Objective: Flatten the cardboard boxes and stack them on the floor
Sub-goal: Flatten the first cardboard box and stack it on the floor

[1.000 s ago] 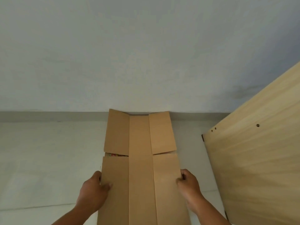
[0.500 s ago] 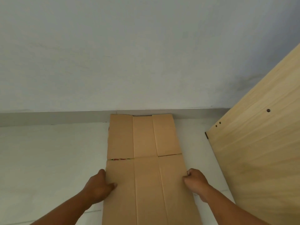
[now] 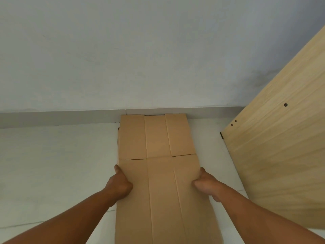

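A flattened brown cardboard box (image 3: pixel 161 182) lies lengthwise on the pale floor (image 3: pixel 58 164), its far flaps reaching the skirting of the wall. My left hand (image 3: pixel 119 184) grips its left edge, thumb on top and fingers curled under the edge. My right hand (image 3: pixel 206 184) grips the right edge the same way, fingers curled at the side. A sliver of something dark shows under the far left corner; I cannot tell whether another box lies beneath.
A large light wooden panel (image 3: pixel 281 147) leans at the right, close to the box's right edge. The grey-white wall (image 3: pixel 140 50) with its skirting (image 3: pixel 52 118) closes the far side. Pale floor stretches to the left.
The box has come down flat on the floor and slid toward the wall; its raised far flaps now lie level. Both hands moved forward and lower with it.
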Tool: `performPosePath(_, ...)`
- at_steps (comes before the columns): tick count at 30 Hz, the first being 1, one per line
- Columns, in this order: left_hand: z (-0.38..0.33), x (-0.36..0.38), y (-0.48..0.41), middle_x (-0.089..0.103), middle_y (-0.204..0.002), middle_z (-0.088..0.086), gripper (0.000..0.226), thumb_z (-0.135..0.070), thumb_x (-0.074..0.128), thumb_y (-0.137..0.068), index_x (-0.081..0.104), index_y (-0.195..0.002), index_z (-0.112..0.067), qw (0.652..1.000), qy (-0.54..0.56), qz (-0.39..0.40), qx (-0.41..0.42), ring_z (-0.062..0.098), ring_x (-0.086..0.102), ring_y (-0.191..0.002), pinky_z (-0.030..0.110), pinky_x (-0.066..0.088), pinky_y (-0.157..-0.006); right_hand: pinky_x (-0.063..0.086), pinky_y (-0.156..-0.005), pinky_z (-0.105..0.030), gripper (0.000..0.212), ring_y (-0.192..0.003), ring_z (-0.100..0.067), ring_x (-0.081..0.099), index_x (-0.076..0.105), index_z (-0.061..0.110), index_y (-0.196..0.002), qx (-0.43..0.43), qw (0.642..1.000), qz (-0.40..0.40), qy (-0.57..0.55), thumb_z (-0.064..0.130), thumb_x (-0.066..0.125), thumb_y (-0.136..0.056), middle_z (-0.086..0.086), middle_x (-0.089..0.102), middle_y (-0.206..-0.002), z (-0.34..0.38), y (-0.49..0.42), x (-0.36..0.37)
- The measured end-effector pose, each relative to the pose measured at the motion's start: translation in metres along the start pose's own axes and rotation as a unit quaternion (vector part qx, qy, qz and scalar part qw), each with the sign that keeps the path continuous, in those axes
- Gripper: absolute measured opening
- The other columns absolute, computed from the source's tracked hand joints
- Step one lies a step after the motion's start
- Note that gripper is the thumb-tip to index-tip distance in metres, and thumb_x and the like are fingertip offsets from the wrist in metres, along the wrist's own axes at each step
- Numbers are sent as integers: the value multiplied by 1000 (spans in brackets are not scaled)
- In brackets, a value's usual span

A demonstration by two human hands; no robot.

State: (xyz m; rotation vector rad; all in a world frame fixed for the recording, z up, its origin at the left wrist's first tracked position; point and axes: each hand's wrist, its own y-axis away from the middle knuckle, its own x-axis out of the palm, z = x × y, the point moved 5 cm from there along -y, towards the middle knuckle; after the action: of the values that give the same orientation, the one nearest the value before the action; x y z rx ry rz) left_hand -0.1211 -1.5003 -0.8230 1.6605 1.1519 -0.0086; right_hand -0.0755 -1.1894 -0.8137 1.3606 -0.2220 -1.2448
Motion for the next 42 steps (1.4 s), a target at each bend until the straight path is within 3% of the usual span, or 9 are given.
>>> performPosePath(2, 1, 0, -4, 51, -134, 17, 97, -16, 52, -92, -22, -154, -19, 1000, -2, -6, 6, 28, 56, -101, 39, 54, -83, 38, -106, -31, 87, -140, -27, 37, -7, 18, -158, -9, 1000, -1, 21, 27, 52, -94, -7, 29, -158, -2, -2, 1)
performPosePath(5, -3, -1, -4, 37, -146, 19, 109, -23, 62, -87, -26, -152, -23, 998, -36, -38, 30, 35, 53, -120, 44, 52, -94, 32, -115, -36, 104, -148, -29, 25, -15, 15, -155, -38, 987, -67, 143, 39, 63, -90, -10, 11, -165, 2, -2, -2)
performPosePath(8, -15, -2, 1, -5, -163, 14, 116, -35, 69, -85, -26, -151, -30, 978, -173, -91, 76, 42, 14, -148, 53, 43, -106, 16, -122, -45, 108, -152, -30, 2, -12, 20, -156, -139, 939, -132, 287, 48, 65, -86, -5, -9, -166, 19, 3, -5)
performPosePath(11, -30, 9, 4, -30, -161, 0, 113, -52, 71, -82, -18, -152, -42, 942, -297, -65, 144, 38, -14, -150, 67, 32, -108, 12, -122, -49, 108, -152, -30, -9, -6, 28, -157, -236, 897, -84, 364, 47, 70, -83, 0, -17, -165, 43, 9, 15)
performPosePath(16, -21, 30, -11, -26, -162, -3, 115, -60, 73, -75, -10, -154, -43, 932, -327, 13, 158, 37, -17, -150, 61, 31, -113, 22, -117, -58, 113, -152, -31, -13, -4, 36, -156, -223, 887, -21, 404, 43, 77, -78, 6, -23, -163, 54, 2, 43)
performPosePath(30, -18, 36, -22, -29, -162, -2, 102, -48, 65, -86, -9, -155, -42, 920, -367, 28, 136, 35, -17, -150, 54, 36, -112, 21, -117, -60, 109, -151, -32, -17, -7, 36, -156, -217, 884, -12, 414, 38, 74, -83, 5, -29, -161, 47, -17, 52)
performPosePath(33, -33, 23, -11, -26, -163, -1, 106, -32, 68, -86, -13, -154, -41, 921, -371, 35, 109, 35, -10, -152, 59, 33, -113, 16, -119, -56, 96, -152, -31, -10, -2, 31, -157, -216, 891, -25, 398, 30, 67, -91, 0, -22, -164, 54, 3, 43)
performPosePath(36, -70, -6, 31, -19, -165, 4, 106, -26, 66, -90, -19, -153, -36, 934, -332, 21, 129, 38, 2, -152, 55, 33, -114, 26, -117, -48, 78, -153, -29, 3, 2, 24, -158, -216, 917, -23, 334, 23, 53, -100, -7, -11, -166, 70, 52, 22)
performPosePath(42, -148, -90, 195, -2, -166, 8, 94, -32, 62, -93, -7, -158, -27, 946, -250, 2, 206, 31, 26, -148, 44, 38, -113, 45, -103, -42, 50, -129, -34, 48, 38, 8, -146, -160, 957, 32, 239, 29, 47, -101, -17, 47, -143, 95, 226, -64)
